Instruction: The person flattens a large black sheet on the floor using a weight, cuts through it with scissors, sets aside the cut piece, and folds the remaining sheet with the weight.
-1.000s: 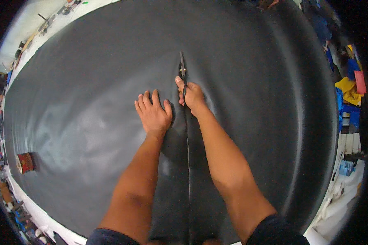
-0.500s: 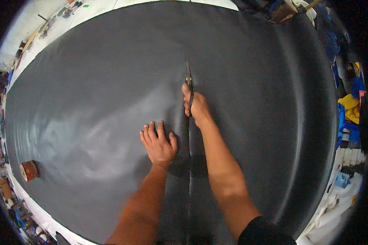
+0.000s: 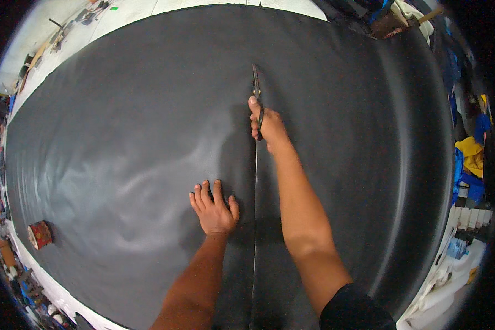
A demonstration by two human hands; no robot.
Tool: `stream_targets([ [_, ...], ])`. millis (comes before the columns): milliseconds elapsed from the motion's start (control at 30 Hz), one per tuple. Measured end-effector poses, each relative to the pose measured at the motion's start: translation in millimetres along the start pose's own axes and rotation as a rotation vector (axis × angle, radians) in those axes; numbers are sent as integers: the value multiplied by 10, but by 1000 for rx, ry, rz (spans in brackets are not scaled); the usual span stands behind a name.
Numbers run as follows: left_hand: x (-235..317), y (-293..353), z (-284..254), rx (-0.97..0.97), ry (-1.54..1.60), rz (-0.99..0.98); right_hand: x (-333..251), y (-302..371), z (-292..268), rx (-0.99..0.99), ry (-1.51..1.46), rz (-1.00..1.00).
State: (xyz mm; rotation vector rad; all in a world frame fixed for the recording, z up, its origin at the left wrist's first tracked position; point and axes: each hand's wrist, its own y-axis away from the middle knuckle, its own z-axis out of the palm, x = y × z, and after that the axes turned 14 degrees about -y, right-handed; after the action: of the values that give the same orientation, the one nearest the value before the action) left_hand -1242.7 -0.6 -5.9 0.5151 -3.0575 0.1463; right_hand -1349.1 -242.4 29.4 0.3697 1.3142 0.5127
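Observation:
A large sheet of smooth black material (image 3: 121, 126), like leatherette, is spread before me. My right hand (image 3: 269, 125) is closed around the dark handles of a pair of scissors (image 3: 256, 85). Their blades point away from me and look nearly closed, at the far end of a long straight cut (image 3: 254, 220) running toward me. To the left of that cut, my left hand (image 3: 216, 214) lies flat on the sheet with its fingers spread, holding nothing.
A small reddish block or can (image 3: 39, 235) stands on the sheet at the left. A white surface (image 3: 165, 6) shows past the far edge. Along the right side lie yellow cloth (image 3: 470, 157), blue cloth and a clear bluish bottle (image 3: 457, 248).
My right hand and the scissors have moved farther away along the sheet, and the cut reaches farther. The left hand stays flat, a little lower in the view.

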Motion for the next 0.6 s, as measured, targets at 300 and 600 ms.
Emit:
stream_targets([
  [300,29,19,6,13,-26,35,-413,-773,233,57,52,-25],
  [600,-26,14,23,22,-42,21,-454,-744,242,-19,-43,97],
])
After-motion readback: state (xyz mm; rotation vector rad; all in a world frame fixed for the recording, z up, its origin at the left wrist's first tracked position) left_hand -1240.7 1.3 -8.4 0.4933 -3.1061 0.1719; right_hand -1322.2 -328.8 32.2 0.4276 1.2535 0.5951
